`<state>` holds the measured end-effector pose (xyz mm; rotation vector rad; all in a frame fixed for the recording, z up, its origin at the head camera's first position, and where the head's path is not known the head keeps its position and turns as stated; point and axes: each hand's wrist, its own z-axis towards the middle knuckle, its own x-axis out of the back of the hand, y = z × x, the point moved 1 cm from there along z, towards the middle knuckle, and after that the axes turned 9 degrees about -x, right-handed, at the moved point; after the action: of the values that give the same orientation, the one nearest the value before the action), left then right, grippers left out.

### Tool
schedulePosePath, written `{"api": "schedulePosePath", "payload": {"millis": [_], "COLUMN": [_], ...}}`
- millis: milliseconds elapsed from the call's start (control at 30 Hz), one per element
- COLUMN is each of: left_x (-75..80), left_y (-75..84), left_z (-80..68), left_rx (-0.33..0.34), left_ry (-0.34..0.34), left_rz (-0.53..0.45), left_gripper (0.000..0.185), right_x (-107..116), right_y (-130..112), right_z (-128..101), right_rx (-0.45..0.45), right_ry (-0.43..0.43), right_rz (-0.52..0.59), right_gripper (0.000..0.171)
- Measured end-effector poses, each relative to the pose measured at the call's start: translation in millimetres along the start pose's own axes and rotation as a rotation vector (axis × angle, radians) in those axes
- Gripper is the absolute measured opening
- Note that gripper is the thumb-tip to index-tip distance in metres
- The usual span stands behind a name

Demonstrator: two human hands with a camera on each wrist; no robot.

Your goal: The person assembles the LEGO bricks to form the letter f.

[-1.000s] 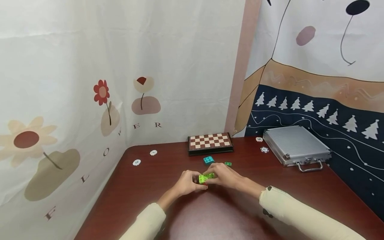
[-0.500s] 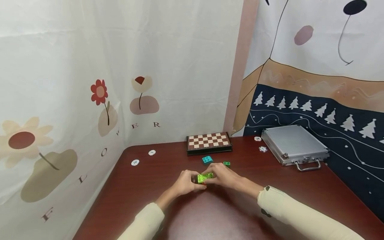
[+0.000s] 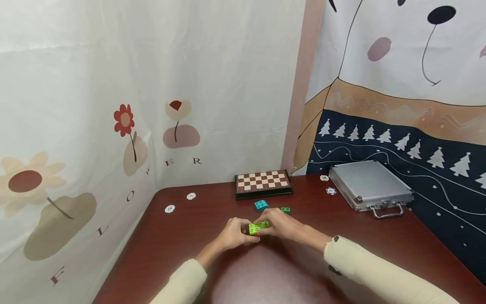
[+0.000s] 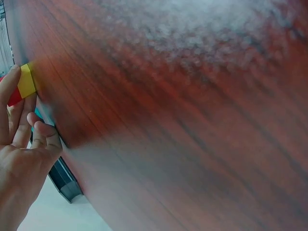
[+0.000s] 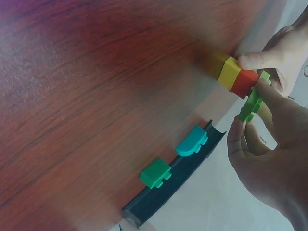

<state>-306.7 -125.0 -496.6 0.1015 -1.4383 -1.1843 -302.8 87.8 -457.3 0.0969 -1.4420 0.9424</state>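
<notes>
1. A small stack of toy bricks point(image 3: 258, 228) is held low over the bench point(image 3: 341, 219), near its middle, between the two hands. In the right wrist view a yellow brick point(image 5: 229, 71) and a red brick point(image 5: 244, 82) are seen joined, with a light green plate point(image 5: 251, 100) at their end.
2. The bricks are judged to be light, hard and rigid plastic. They are smooth, so they may slip, but they are not fragile. The best hold is judged to be on the flat side walls, with the studs left free.
3. The left hand point(image 3: 233, 232) is closed around the yellow and red end, with fingertips point(image 5: 252, 60) pressed on the side.
4. The right hand point(image 3: 281, 223) pinches the light green plate between thumb and fingers.
5. Both wrists are kept low, near the bench, and the forearms come together from the person's sides.
6. A turquoise brick point(image 3: 260, 204) and a dark green brick point(image 3: 285, 209) lie just behind, untouched.
</notes>
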Motion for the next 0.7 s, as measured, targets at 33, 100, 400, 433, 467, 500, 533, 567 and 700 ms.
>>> {"api": "schedulePosePath", "payload": {"millis": [33, 100, 400, 433, 467, 500, 533, 567, 700], "left_x": [0.2, 0.3, 0.3, 0.3, 0.3, 0.2, 0.2, 0.2, 0.7], "left_y": [-0.2, -0.6, 0.7, 0.6, 0.6, 0.4, 0.3, 0.1, -0.3], "left_z": [0.1, 0.3, 0.9, 1.0, 1.1, 1.1, 1.2, 1.2, 1.3], "left_rx": [-0.002, -0.003, -0.009, -0.01, -0.009, -0.01, -0.009, -0.009, -0.008], "left_ry": [0.0, -0.002, -0.009, -0.008, -0.009, -0.009, -0.01, -0.012, -0.019], "left_rz": [0.0, 0.002, 0.016, 0.02, 0.021, 0.023, 0.023, 0.024, 0.021], "left_gripper": [0.028, 0.029, 0.029, 0.029, 0.029, 0.029, 0.029, 0.029, 0.029], "right_x": [0.2, 0.3, 2.0, 2.0, 2.0, 1.9, 2.0, 2.1, 2.7], "right_y": [0.2, 0.8, 1.6, 1.3, 0.8, 0.5, 0.1, -0.3, -1.3], "right_z": [0.1, -0.1, -1.5, -1.3, -1.1, -1.0, -0.7, -0.6, 0.4], "right_rx": [0.001, 0.002, -0.026, -0.022, -0.019, -0.016, -0.013, -0.013, -0.014], "right_ry": [-0.001, -0.003, -0.02, -0.02, -0.021, -0.02, -0.02, -0.02, -0.022], "right_rz": [0.0, -0.001, -0.007, -0.004, -0.001, 0.001, 0.002, 0.005, 0.002], "right_gripper": [0.025, 0.025, 0.025, 0.025, 0.026, 0.026, 0.026, 0.026, 0.025]}}
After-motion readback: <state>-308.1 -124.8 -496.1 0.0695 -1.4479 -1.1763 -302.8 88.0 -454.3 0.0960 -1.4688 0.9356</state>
